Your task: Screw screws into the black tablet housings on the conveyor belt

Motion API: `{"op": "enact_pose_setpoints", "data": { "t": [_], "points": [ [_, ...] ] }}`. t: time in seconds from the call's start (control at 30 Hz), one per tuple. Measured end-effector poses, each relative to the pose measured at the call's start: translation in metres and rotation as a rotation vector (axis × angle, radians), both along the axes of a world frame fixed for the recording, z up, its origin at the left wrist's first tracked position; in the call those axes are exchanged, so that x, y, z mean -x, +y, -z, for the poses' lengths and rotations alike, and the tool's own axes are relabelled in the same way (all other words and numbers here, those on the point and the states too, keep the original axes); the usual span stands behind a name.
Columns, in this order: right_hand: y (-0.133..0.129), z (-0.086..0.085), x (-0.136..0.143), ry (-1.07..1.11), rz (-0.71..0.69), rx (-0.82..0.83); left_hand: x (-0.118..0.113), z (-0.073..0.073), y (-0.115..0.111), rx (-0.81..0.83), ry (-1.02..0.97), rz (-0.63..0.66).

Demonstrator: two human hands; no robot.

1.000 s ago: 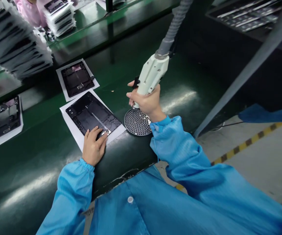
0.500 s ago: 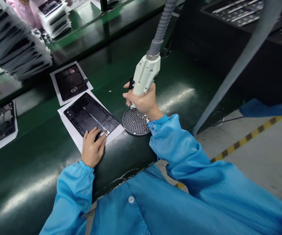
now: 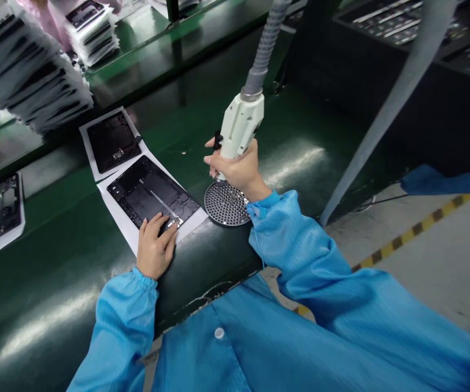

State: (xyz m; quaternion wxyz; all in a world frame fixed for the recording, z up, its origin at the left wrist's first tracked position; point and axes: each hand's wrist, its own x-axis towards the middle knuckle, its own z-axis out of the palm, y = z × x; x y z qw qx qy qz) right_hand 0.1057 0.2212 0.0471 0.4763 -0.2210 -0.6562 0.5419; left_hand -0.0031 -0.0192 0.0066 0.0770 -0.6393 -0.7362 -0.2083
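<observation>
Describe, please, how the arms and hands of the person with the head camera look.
Loose, creased, bright blue fabric covers both arms: the left sleeve ends in a gathered, elastic-looking cuff, the right sleeve in a narrow blue band. The left hand and right hand wear no gloves.

Bright blue smock point(image 3: 190, 348) across bottom of frame, thin cloth, slight sheen. Round white button point(image 3: 219, 333) at bottom centre, beside darker front seam point(image 3: 232, 348). Left sleeve point(image 3: 121, 316), lower left: loose, wrinkled, gathered elastic cuff point(image 3: 145, 276). Right sleeve point(image 3: 314, 253), right of centre to lower right: baggy, deep folds, narrow wrist band point(image 3: 266, 203), thin blue cord point(image 3: 259, 246) hanging below. Left hand point(image 3: 154, 249), right hand point(image 3: 241, 171) bare, near centre.
</observation>
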Motion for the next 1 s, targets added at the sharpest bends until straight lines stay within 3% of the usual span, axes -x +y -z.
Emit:
{"op": "enact_pose_setpoints", "data": {
  "t": [0.27, 0.43, 0.53, 0.67, 0.8, 1.0],
  "points": [
    [0.004, 0.007, 0.000, -0.033, -0.004, -0.034, 0.000, 0.000, -0.001, -0.016, -0.017, 0.001],
    [-0.002, -0.002, -0.004, 0.004, 0.008, -0.054, -0.001, 0.002, -0.003, -0.037, 0.002, -0.106],
    [-0.021, -0.014, -0.003, 0.110, -0.027, -0.009, -0.003, 0.002, -0.003, -0.021, 0.025, -0.129],
    [-0.062, -0.026, 0.008, 0.144, -0.238, 0.098, -0.005, 0.003, -0.002, 0.028, 0.008, -0.137],
    [-0.095, -0.024, 0.022, 0.017, -0.363, 0.162, -0.007, 0.002, -0.001, 0.061, -0.041, -0.138],
    [-0.107, -0.013, 0.029, -0.041, -0.399, 0.151, -0.010, -0.003, 0.001, 0.097, -0.084, -0.137]
  ]
}}
